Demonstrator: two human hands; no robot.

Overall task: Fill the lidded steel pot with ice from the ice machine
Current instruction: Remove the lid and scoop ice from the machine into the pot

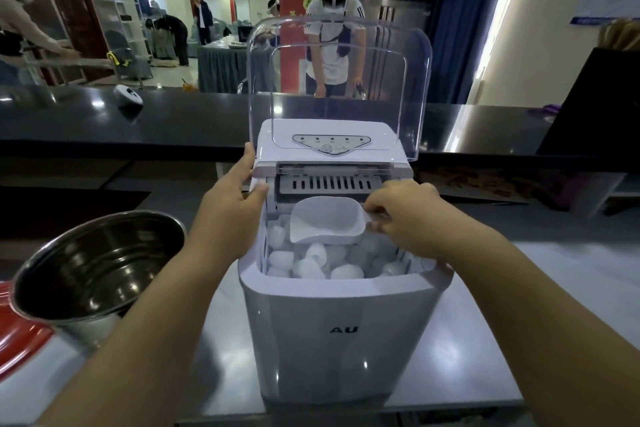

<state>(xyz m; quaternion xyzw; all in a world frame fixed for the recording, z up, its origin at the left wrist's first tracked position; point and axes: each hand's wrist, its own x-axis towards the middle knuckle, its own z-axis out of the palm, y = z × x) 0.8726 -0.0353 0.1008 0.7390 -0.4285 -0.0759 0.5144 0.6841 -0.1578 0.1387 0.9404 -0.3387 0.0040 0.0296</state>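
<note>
The steel pot [98,265] stands uncovered near the left edge of the grey counter [485,305], tilted toward the camera in this wide view, its shiny inside bare of ice. Just below and left of it, at the counter's left edge, lies a red-rimmed lid [20,336], only partly in view and touching the pot's base. To the pot's right, in the middle of the counter, sits the white ice machine [343,329], its clear hinged cover [339,80] standing upright behind the control panel [331,144]. The open bin holds a heap of rounded ice pieces [311,263] reaching close to the front rim. Above the ice, the right hand [403,210] pinches the short handle of a white plastic scoop [325,224], fingers curled around it; the scoop's mouth faces left and looks empty. The left hand [232,198] rests against the machine's upper left corner, fingers fairly straight along the side and the thumb at the bin's edge, holding nothing. Behind the machine runs a glossy black countertop [156,121] with a small white device [129,95] on it toward the left. Beyond that, a person in a white shirt [332,45] bends forward, and other people stand farther back in the room.
</note>
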